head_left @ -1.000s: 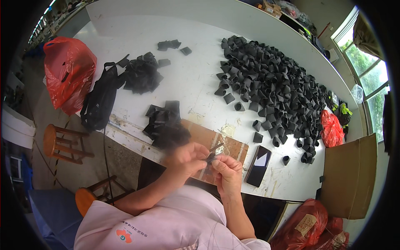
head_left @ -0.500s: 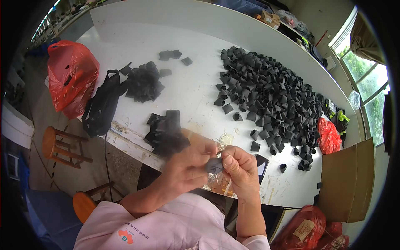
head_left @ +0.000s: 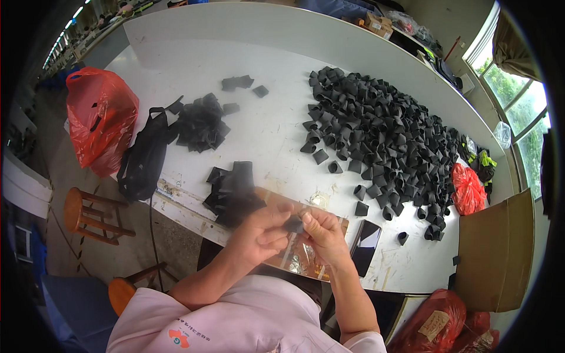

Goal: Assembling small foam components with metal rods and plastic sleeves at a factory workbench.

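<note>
Between my two hands is a small dark fabric piece (head_left: pixel 292 225), bent over on itself. My left hand (head_left: pixel 265 230) pinches its left side, and my right hand (head_left: pixel 321 235) grips the other side with thumb and fingers. Both hands are over a brown taped board (head_left: pixel 303 259) at the table's front edge. Flat black pieces (head_left: pixel 235 182) lie in a stack just left of my left hand. Farther back is a second loose pile of flat pieces (head_left: pixel 203 123). A large heap of black pieces curled into loops (head_left: pixel 382 135) covers the table's right side.
A phone (head_left: pixel 366 247) lies right of my right hand. A red plastic bag (head_left: pixel 100 117) and a black bag (head_left: pixel 144 156) stand at the left edge. Another red bag (head_left: pixel 468 189) sits right, near a cardboard sheet (head_left: pixel 494 253). Wooden stools (head_left: pixel 73 209) are on the floor.
The fabric piece and both hands have shifted slightly left and down. My right hand has moved away from the phone, which now shows more fully.
</note>
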### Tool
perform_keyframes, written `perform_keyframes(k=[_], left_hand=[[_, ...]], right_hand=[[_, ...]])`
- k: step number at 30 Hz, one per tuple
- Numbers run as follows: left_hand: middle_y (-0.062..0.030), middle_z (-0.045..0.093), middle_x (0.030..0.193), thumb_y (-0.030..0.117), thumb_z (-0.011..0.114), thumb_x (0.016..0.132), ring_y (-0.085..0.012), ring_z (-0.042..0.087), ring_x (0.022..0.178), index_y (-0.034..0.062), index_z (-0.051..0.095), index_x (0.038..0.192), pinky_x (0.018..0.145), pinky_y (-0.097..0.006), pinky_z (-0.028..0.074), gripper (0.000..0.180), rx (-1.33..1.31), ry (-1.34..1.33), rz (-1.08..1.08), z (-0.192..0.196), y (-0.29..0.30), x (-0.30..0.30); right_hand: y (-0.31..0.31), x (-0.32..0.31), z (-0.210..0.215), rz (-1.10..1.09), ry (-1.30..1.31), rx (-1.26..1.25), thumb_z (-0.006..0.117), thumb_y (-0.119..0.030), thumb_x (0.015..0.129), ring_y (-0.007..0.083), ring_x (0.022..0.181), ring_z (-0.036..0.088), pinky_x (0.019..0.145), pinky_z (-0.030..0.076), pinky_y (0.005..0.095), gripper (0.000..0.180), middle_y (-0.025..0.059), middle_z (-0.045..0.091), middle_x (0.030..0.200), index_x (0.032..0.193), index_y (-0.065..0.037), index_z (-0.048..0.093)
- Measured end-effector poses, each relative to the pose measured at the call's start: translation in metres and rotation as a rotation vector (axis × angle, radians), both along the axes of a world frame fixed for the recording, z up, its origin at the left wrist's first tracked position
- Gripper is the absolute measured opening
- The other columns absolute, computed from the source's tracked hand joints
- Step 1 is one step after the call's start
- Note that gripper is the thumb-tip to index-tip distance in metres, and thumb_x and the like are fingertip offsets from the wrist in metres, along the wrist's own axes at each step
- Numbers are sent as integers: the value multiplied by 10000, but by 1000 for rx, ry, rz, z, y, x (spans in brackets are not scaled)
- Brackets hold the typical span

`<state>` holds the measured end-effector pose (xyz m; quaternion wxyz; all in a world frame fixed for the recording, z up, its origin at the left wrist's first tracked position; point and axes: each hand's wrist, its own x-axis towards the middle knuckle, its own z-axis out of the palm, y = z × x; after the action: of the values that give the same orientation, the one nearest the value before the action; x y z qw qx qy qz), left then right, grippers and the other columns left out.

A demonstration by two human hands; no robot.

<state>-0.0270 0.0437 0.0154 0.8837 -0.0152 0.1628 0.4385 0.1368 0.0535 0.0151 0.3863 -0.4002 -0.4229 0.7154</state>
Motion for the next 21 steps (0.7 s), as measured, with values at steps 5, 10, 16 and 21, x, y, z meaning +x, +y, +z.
perform_keyframes(k=[5,10,16,21], left_hand=[[-26,573,762,49,542,846,-33,390,445,58,549,977,397,-160,306,131,189,290,100,-3,-10,7],[-83,565,921,58,590,805,-113,532,780,32,528,1082,690,-204,432,285,723,1008,396,16,-6,16],[-105,582,907,4,573,792,-162,549,807,20,594,932,725,-254,432,142,1250,1249,426,21,2,13],[-70,556,819,99,554,854,-148,497,803,19,528,843,792,-284,384,84,613,776,618,23,-9,22]], right_hand=[[-9,4,-3,-11,49,53,530,-326,877,40,522,364,450,294,199,301,-35,415,601,743,-56,532],[-14,6,2,-389,-504,654,543,-280,876,50,576,393,499,331,198,298,-3,467,708,793,5,526],[-29,-1,26,-330,-685,933,721,-225,675,247,675,527,586,434,330,390,102,536,831,973,-32,559],[-24,-7,30,-379,-741,1087,718,-105,660,218,596,511,473,408,298,309,82,538,766,921,-22,573]])
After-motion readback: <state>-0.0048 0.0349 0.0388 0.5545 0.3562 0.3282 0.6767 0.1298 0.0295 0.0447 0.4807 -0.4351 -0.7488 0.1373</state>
